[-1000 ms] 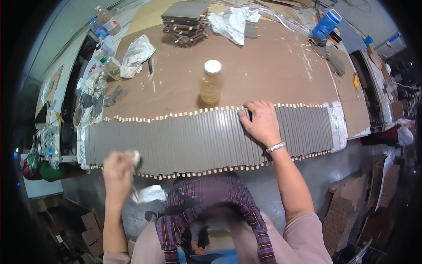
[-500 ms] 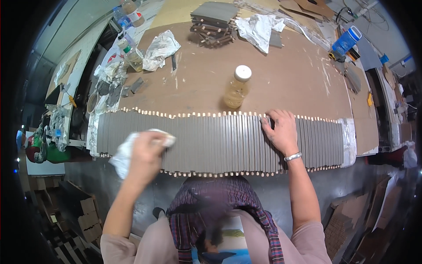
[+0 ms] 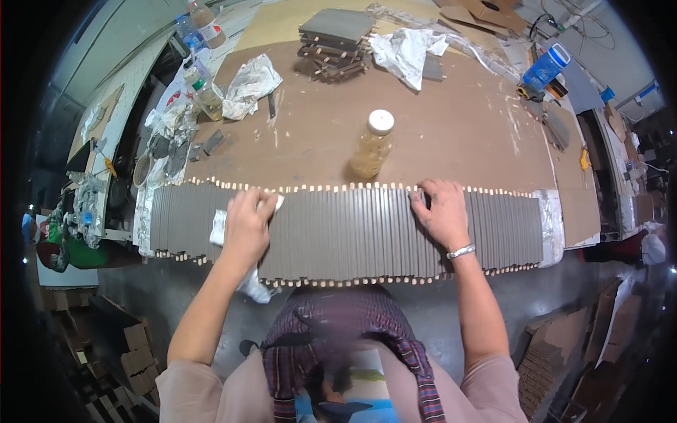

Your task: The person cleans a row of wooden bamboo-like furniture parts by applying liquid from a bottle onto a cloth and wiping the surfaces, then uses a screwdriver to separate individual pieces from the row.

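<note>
A long row of grey strips (image 3: pixel 338 236), packed side by side, runs along the table's near edge. Small pale wooden pegs stick out at both ends of the strips. On the row's left part, near its far edge, my left hand (image 3: pixel 248 220) is closed on a white cloth (image 3: pixel 219 227). Part of the cloth hangs below the wrist, over the near edge. My right hand (image 3: pixel 444 211) rests on the row right of its middle, fingers bent near the far edge and thumb apart. A dark patch shows between thumb and forefinger; I cannot tell what it is.
Beyond the row stands a white-capped bottle of yellowish liquid (image 3: pixel 372 144). Stacked grey panels (image 3: pixel 337 32) and a crumpled white cloth (image 3: pixel 409 53) lie at the back. More bottles (image 3: pixel 204 95) and crumpled wrapping stand left; a blue bottle (image 3: pixel 546 67) stands back right.
My left hand has moved up and slightly right over the strips, bringing the cloth along. My right hand keeps its place on the row. The whole view has shifted slightly.
</note>
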The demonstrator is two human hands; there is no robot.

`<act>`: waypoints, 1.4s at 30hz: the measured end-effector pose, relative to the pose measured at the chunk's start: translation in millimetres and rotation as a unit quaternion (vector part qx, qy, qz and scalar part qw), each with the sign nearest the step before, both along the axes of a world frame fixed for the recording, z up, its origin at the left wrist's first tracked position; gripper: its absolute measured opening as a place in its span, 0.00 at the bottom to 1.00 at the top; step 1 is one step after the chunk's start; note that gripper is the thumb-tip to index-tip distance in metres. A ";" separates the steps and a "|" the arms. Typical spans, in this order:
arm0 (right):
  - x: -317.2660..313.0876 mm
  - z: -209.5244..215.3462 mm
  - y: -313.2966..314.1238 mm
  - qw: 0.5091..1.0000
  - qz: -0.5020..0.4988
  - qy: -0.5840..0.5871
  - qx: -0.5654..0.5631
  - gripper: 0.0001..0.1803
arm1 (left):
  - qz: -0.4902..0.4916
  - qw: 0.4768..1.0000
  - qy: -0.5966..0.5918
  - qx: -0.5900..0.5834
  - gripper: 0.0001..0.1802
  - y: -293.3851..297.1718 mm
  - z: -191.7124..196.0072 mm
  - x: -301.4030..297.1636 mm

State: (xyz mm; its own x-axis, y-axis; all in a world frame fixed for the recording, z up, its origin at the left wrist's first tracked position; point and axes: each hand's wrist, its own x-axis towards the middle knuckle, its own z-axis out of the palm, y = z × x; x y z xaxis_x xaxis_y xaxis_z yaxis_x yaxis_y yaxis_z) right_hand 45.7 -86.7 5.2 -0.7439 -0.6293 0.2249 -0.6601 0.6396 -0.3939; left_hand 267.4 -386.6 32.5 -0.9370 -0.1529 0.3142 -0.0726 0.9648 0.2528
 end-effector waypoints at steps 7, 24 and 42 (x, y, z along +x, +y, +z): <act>2.0 -2.6 0.1 1.000 0.005 0.005 -0.022 0.16 | -0.007 0.999 -0.005 -0.034 0.16 3.4 -6.0 12.4; 60.2 33.0 177.4 0.981 -0.141 0.020 -0.130 0.12 | -0.344 0.927 0.054 0.139 0.17 197.3 -5.9 -113.8; 137.4 -11.7 132.0 0.995 -0.005 -0.048 -0.083 0.33 | -0.283 0.957 0.016 0.064 0.19 205.6 -4.4 -97.7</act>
State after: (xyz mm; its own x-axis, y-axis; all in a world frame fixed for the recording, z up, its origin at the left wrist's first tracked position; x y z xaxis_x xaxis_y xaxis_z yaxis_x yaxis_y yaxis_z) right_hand 183.1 45.2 -6.5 -0.7728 -0.5820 0.2531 -0.6088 0.5670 -0.5548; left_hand 169.7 -181.0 28.1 -0.8713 0.3376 0.3563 0.4623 0.8081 0.3649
